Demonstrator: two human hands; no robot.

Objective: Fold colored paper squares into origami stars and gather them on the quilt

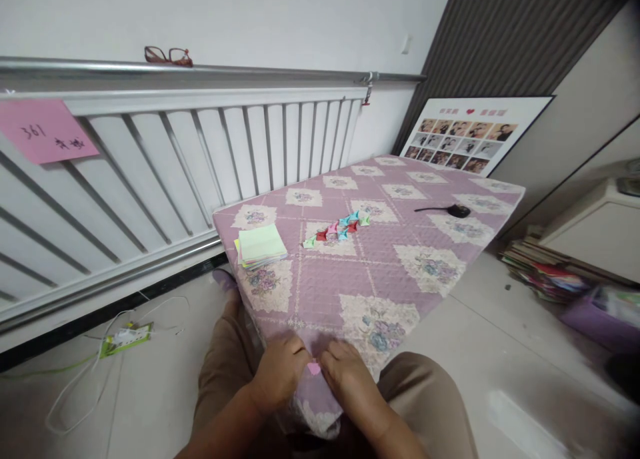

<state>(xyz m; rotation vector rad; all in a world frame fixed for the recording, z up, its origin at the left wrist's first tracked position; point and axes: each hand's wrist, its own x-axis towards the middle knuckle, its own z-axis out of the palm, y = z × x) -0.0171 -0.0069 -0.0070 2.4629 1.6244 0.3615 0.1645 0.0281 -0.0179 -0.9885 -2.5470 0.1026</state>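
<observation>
left hand (pixel 284 364) | right hand (pixel 345 368) — pink paper (pixel 314 368) held between | tablecloth (pixel 345 272) beneath

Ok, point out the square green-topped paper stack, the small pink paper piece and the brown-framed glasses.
Square green-topped paper stack (pixel 263 244), head view: top sheet.
Small pink paper piece (pixel 314 368), head view: visible middle.
Brown-framed glasses (pixel 176 62), head view: lower frame.

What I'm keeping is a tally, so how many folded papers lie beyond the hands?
8. Row nearer the radiator, left to right: green paper, red paper, pink paper, blue paper, second blue paper. Other row: third blue paper, second red paper, second green paper. Some may be hidden.
</observation>
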